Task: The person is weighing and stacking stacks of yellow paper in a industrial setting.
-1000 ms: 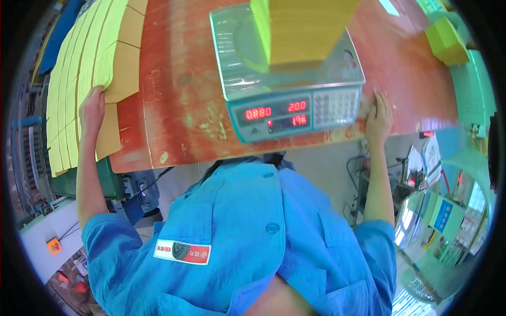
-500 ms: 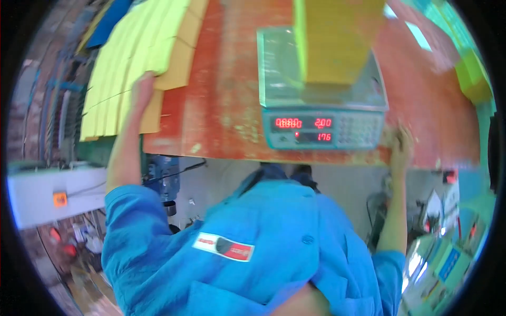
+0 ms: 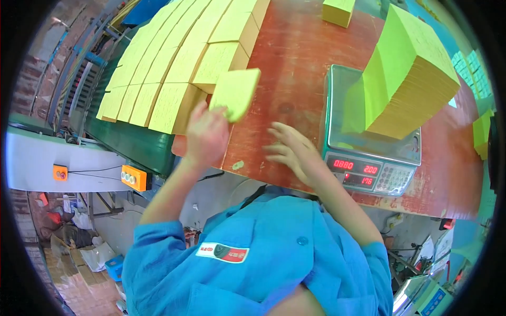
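My left hand (image 3: 208,132) grips the lower end of a thin stack of yellow paper (image 3: 236,94) and holds it tilted, off the near left corner of the table. My right hand (image 3: 295,150) is above the red table (image 3: 287,100), fingers stretched toward the left, with nothing in them. To its right stands a digital scale (image 3: 382,176) with a glowing red display. A tall block of yellow paper (image 3: 403,87) rests on the scale's pan. Beside my left hand, rows of yellow paper blocks (image 3: 174,68) are packed close together.
The rows lie partly over a green belt (image 3: 113,138) at the left. An orange button box (image 3: 133,178) is mounted on the white frame (image 3: 31,152) below it. One small yellow block (image 3: 338,11) sits at the table's far side, another (image 3: 482,134) at the right edge.
My left hand has left the edge of the packed blocks and now holds the thin paper stack. My right hand has moved from the scale's right side to its left. The view has shifted.
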### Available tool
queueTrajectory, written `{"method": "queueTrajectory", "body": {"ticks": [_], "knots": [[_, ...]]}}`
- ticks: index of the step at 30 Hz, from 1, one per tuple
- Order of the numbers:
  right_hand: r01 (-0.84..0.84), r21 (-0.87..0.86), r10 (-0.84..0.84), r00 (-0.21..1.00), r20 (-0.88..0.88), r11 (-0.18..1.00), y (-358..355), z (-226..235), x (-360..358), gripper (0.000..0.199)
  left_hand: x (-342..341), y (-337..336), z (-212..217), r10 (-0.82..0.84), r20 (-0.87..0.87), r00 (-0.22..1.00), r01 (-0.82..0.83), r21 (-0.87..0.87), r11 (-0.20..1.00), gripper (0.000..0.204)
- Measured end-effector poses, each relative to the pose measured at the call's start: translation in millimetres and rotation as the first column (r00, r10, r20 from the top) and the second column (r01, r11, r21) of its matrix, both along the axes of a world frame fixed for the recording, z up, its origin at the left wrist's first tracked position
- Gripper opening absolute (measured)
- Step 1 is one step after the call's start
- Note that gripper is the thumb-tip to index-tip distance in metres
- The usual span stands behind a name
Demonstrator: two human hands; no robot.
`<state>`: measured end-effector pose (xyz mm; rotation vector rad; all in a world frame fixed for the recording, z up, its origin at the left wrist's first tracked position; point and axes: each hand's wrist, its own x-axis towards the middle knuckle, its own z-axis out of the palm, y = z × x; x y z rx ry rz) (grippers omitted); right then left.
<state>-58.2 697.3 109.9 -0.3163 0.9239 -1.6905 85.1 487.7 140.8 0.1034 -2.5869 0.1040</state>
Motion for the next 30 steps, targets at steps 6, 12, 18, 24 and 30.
{"method": "queueTrajectory", "body": {"ticks": [6,12,18,24,30], "knots": [[0.083,0.147,-0.032,0.946,-0.321,0.986,-90,-79,26,0.028,40,52,-36,0.071,0.104,0.992,-0.093,0.219,0.971,0.035],[-0.029,0.007,0.027,0.804,-0.594,1.000,-40,-23,20,0.034,52,30,-36,0.257,0.096,0.962,0.002,0.934,-0.357,0.038],[0.190,-0.105,-0.189,0.502,-0.844,0.976,46,111,-42,0.037,-41,63,62,0.029,-0.130,0.991,0.133,0.941,-0.312,0.021],[0.476,-0.316,-0.397,0.078,-0.914,0.821,108,239,-160,0.051,-196,99,187,-0.221,-0.388,0.895,0.331,0.909,-0.253,0.022],[0.631,-0.237,-0.388,0.110,-0.915,0.738,133,224,-263,0.051,-305,117,193,-0.308,-0.115,0.944,0.112,0.993,-0.029,0.015]]}}
